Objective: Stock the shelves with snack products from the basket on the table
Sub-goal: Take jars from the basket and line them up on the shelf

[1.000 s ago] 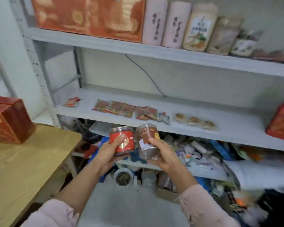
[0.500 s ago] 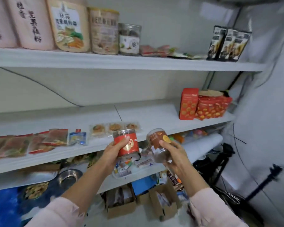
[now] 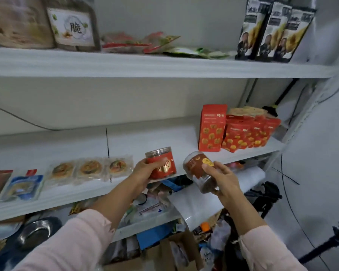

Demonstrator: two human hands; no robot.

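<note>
**Clerk:** Change since the last entry?

**Checker:** The view had drawn closer to the right end of the shelving. Both jars had stayed in hand, and the brown jar [image 3: 199,171] had tipped further over, lid toward the upper left.

**Clerk:** Item one?

**Checker:** Red jar [image 3: 161,163], clear lid, upright, centre of frame. The left hand [image 3: 143,173] gripped it round the side, thumb across the label. It stood at the front edge of the middle shelf [image 3: 145,137]. I could not tell whether its base touched the board.

**Clerk:** Item two?

**Checker:** The brown jar, with a gold sticker, just right of the red jar and apart from it. The right hand [image 3: 223,178] held it tilted, fingers curled round its lower part, in front of the shelf edge.

**Clerk:** Stock on the middle shelf?

**Checker:** Three round cake packets [image 3: 90,169] left of the red jar, and a blue packet [image 3: 24,186] at the far left. A red box [image 3: 211,128] stood upright at centre right, with red pouches [image 3: 247,133] touching its right side.

**Clerk:** Upper shelf?

**Checker:** On the upper shelf [image 3: 164,65] there was a labelled jar [image 3: 72,28] at the upper left and flat packets [image 3: 145,42] in the middle. Three black-and-yellow boxes [image 3: 272,30] were at the upper right.

**Clerk:** Below?

**Checker:** A white roll [image 3: 213,192], a steel bowl [image 3: 35,233] at the lower left and a blurred clutter.
</note>
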